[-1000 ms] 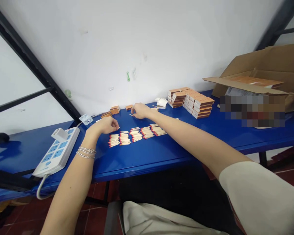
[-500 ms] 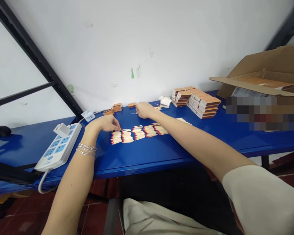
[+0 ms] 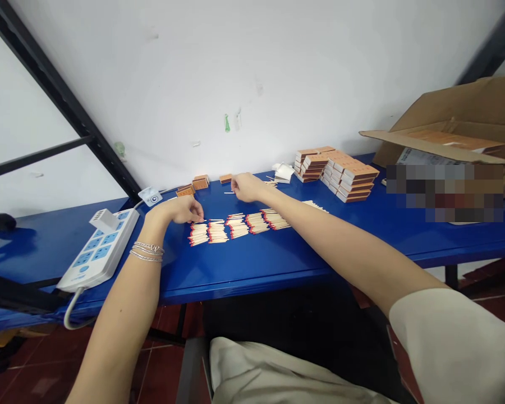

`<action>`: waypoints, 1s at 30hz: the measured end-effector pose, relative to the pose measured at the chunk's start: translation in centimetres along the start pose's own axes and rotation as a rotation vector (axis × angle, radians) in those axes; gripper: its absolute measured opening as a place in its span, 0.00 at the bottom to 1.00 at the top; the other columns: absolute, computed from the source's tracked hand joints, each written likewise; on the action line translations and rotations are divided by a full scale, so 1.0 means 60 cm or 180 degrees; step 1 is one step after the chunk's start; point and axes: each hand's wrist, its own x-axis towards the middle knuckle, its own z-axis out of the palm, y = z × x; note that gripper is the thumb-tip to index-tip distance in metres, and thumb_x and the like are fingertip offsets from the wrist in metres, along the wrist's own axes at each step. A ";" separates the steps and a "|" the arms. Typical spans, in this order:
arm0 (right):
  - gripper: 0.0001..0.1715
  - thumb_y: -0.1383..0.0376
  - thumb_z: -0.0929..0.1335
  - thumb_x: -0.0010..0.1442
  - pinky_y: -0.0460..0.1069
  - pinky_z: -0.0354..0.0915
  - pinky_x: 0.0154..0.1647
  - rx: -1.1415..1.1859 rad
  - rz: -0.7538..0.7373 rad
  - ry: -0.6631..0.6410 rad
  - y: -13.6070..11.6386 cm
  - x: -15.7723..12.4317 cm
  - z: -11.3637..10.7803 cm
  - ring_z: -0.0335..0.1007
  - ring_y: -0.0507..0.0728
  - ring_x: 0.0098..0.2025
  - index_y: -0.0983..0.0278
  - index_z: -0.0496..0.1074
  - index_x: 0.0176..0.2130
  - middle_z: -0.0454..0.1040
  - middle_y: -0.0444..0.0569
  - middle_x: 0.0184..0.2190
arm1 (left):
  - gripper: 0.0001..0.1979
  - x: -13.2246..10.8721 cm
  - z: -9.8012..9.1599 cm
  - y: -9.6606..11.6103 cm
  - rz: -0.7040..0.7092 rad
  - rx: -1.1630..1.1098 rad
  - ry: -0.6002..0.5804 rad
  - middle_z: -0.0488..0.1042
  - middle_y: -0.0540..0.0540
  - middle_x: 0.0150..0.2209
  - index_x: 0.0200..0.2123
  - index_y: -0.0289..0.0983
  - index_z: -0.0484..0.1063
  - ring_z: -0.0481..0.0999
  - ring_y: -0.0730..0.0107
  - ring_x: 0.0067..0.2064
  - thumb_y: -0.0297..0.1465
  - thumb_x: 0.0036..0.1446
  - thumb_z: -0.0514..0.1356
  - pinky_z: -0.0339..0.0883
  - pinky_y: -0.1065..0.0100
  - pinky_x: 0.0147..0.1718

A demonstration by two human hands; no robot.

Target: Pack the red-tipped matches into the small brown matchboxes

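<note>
My left hand, with bracelets on the wrist, is closed in a pinch at the far end of the leftmost group of matches. What its fingertips hold, if anything, is too small to make out. Further back, a thin pale matchstick sticks out to the left from the closed fingers of my right hand. Red-headed matches lie in several side-by-side groups, including one in the middle; my right forearm covers part of the row. Behind that hand are some loose matches beside an open white matchbox tray.
Stacked matchboxes stand at the back right, near an open cardboard box. Several small matchboxes sit by the wall. A white power strip lies at the left of the blue table.
Both hands keep nearly the same places. My left hand has drawn back very slightly from the matches, and the whole view has shifted a little.
</note>
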 end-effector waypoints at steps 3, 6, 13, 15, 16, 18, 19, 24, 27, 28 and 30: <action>0.19 0.75 0.66 0.56 0.48 0.64 0.43 0.0345 -0.0133 0.0104 -0.013 -0.006 0.001 0.74 0.57 0.40 0.69 0.75 0.47 0.80 0.55 0.39 | 0.14 -0.004 -0.005 -0.002 0.0070 0.0012 -0.0146 0.78 0.49 0.28 0.31 0.39 0.79 0.74 0.66 0.31 0.41 0.43 0.63 0.64 0.69 0.31; 0.21 0.76 0.65 0.58 0.46 0.64 0.42 0.0739 -0.0285 0.0116 -0.037 -0.014 0.000 0.74 0.54 0.38 0.69 0.75 0.50 0.80 0.53 0.38 | 0.16 -0.004 -0.007 -0.002 0.0076 -0.0012 -0.0129 0.79 0.48 0.29 0.32 0.38 0.79 0.74 0.65 0.32 0.43 0.45 0.62 0.65 0.69 0.31; 0.08 0.70 0.71 0.55 0.43 0.64 0.36 0.1300 -0.0026 -0.0012 -0.067 -0.019 0.009 0.75 0.51 0.35 0.67 0.79 0.37 0.81 0.48 0.33 | 0.17 0.004 0.005 0.015 0.0482 0.0056 0.0171 0.81 0.48 0.37 0.38 0.38 0.80 0.75 0.65 0.37 0.35 0.47 0.57 0.66 0.70 0.36; 0.07 0.67 0.73 0.53 0.43 0.65 0.36 0.1241 0.0104 0.0030 -0.066 -0.019 0.012 0.75 0.51 0.35 0.67 0.80 0.35 0.81 0.49 0.34 | 0.17 0.004 0.006 0.021 0.0567 0.0078 0.0117 0.81 0.48 0.37 0.37 0.39 0.80 0.75 0.65 0.37 0.31 0.45 0.55 0.66 0.70 0.36; 0.08 0.66 0.74 0.52 0.43 0.65 0.36 0.1239 0.0169 0.0031 -0.065 -0.018 0.013 0.75 0.51 0.34 0.67 0.80 0.34 0.81 0.49 0.34 | 0.18 0.004 0.005 0.022 0.0576 0.0070 0.0094 0.81 0.48 0.37 0.36 0.39 0.80 0.75 0.66 0.36 0.30 0.45 0.54 0.66 0.70 0.36; 0.09 0.66 0.74 0.51 0.43 0.65 0.35 0.1297 0.0252 -0.0011 -0.063 -0.018 0.016 0.75 0.51 0.33 0.67 0.80 0.35 0.81 0.49 0.33 | 0.19 0.003 0.004 0.021 0.0548 0.0045 0.0083 0.81 0.49 0.37 0.37 0.39 0.80 0.74 0.66 0.35 0.29 0.44 0.54 0.66 0.70 0.35; 0.09 0.66 0.74 0.50 0.43 0.65 0.35 0.1317 0.0268 -0.0046 -0.062 -0.018 0.017 0.75 0.51 0.33 0.67 0.80 0.35 0.81 0.49 0.33 | 0.19 0.004 0.003 0.019 0.0506 0.0049 0.0131 0.81 0.49 0.37 0.37 0.39 0.80 0.74 0.66 0.35 0.29 0.44 0.53 0.66 0.70 0.35; 0.11 0.71 0.74 0.49 0.42 0.66 0.35 0.1159 0.0065 -0.0413 -0.063 -0.022 0.022 0.77 0.52 0.35 0.67 0.81 0.36 0.82 0.49 0.34 | 0.20 0.014 0.002 0.000 0.0241 0.0158 0.0523 0.80 0.46 0.38 0.38 0.37 0.79 0.76 0.63 0.37 0.29 0.42 0.53 0.68 0.69 0.37; 0.12 0.73 0.72 0.49 0.41 0.65 0.35 0.1078 -0.0178 -0.0628 -0.066 -0.025 0.022 0.76 0.52 0.34 0.66 0.82 0.36 0.82 0.48 0.33 | 0.21 0.019 0.005 -0.006 0.0220 0.0216 0.0514 0.80 0.45 0.39 0.40 0.37 0.78 0.77 0.61 0.40 0.30 0.43 0.53 0.69 0.68 0.38; 0.12 0.73 0.71 0.49 0.41 0.65 0.34 0.1066 -0.0231 -0.0664 -0.067 -0.027 0.022 0.76 0.52 0.34 0.66 0.82 0.36 0.82 0.48 0.32 | 0.21 0.020 0.006 -0.006 0.0223 0.0242 0.0493 0.80 0.45 0.39 0.41 0.37 0.78 0.77 0.61 0.40 0.30 0.43 0.53 0.69 0.68 0.38; 0.13 0.73 0.71 0.49 0.41 0.64 0.34 0.1062 -0.0295 -0.0733 -0.069 -0.029 0.022 0.76 0.51 0.33 0.66 0.83 0.36 0.82 0.47 0.31 | 0.21 0.021 0.008 -0.004 0.0222 0.0287 0.0467 0.80 0.44 0.39 0.41 0.36 0.78 0.77 0.62 0.40 0.30 0.44 0.52 0.69 0.68 0.38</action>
